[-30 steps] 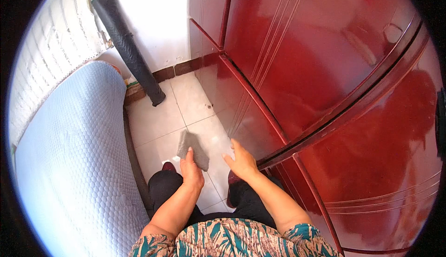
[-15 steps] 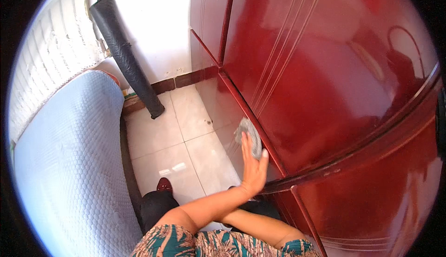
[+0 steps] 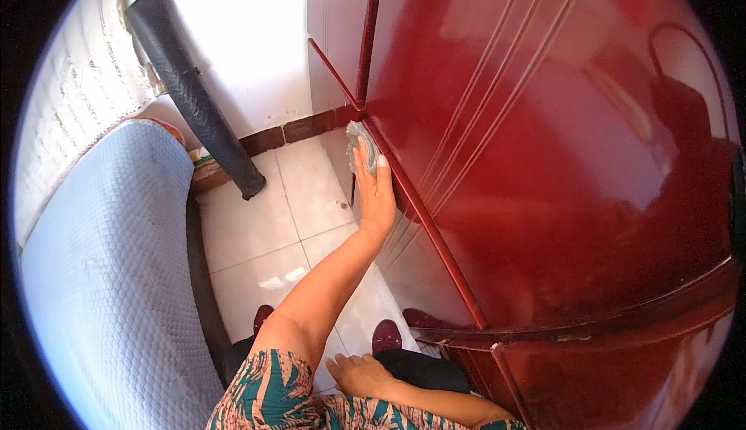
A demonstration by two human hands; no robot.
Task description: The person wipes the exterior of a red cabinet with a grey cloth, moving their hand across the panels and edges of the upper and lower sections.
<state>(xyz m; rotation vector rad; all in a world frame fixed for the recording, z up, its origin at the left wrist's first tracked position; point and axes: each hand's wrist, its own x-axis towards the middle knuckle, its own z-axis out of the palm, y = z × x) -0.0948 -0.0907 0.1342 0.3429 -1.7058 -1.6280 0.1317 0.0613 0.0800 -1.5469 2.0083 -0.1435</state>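
Note:
My left hand, arm stretched forward, is closed on a crumpled grey cloth. The cloth presses against the lower face of a glossy dark red cabinet, just beside its raised red trim strip. Some of the cloth lies hidden under my fingers. My right hand sits low and close to my body, by my black-trousered leg, its fingers loosely apart with nothing in them.
On the left is a bed with a pale blue quilted cover. A black wrapped roll leans against the white wall. Light tiles cover the floor, where my dark red shoes stand. A ledge juts from the cabinet at right.
My left hand has slid the cloth forward and left along the trim toward the cabinet's far corner. My right hand, previously hidden behind the left arm, now shows.

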